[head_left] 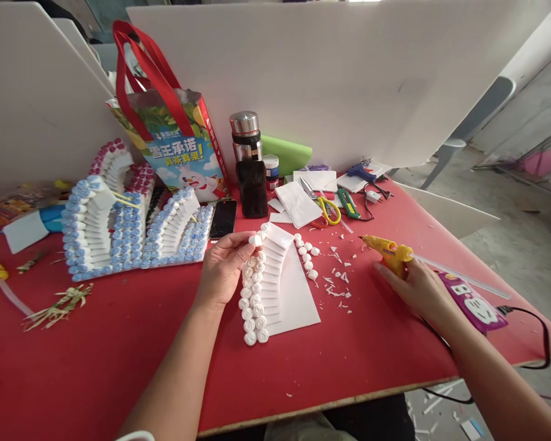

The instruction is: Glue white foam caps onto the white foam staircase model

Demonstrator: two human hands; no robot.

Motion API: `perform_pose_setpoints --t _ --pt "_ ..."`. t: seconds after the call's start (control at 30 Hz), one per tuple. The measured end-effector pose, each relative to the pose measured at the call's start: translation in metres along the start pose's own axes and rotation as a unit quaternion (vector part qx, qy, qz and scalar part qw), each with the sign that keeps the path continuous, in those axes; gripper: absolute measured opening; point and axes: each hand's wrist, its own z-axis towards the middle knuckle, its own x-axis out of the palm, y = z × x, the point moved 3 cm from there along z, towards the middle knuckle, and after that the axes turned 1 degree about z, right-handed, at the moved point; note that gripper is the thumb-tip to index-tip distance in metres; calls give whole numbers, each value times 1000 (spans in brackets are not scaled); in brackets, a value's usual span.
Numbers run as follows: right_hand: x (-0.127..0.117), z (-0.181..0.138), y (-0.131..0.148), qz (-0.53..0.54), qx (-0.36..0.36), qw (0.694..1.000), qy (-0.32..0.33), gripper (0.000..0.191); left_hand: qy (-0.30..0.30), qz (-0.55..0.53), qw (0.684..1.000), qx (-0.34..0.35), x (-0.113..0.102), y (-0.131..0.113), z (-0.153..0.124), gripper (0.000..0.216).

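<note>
Between the thumb and fingers of my left hand (224, 266) is a small white rolled rosette (256, 240), held at the upper end of a double row of similar rosettes (256, 306). That row runs along the left edge of a white stepped staircase piece (270, 278), which stands on a white board (300, 300). Loose rosettes (308, 265) lie in a cluster just right of it. Over at the right, my right hand (413, 282) is wrapped round a yellow hot glue gun (388, 251), its nozzle pointing left and a clear glue stick trailing behind.
A purple power strip (472, 303) sits by the right table edge. Scissors (328, 208), a green cutter (348, 204) and a blue glue gun (362, 173) lie behind. Blue-and-white staircase models (133, 239), a phone (223, 219), a steel flask (245, 138) and a shopping bag (179, 147) stand left and back.
</note>
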Motion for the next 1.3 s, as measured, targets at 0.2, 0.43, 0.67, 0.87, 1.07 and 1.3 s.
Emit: perform_pose_setpoints --t 0.2,0.43,0.67,0.87,1.07,1.3 --pt "-6 -43 -6 -42 -65 997 -6 63 37 80 994 62 7 -7 -6 24" --pt "-23 -97 -13 -85 -47 993 -73 80 77 260 943 191 20 -17 -16 26" --pt "-46 -106 104 157 -181 967 -81 20 146 481 789 352 45 -26 -28 47" --pt "-29 -56 189 236 -212 948 -30 17 192 541 731 370 63 -26 -36 50" --pt "-14 -37 212 199 -144 969 21 17 190 566 705 382 66 -30 -37 53" --pt "-9 -28 218 126 -141 982 24 6 195 579 700 370 73 -26 -37 51"
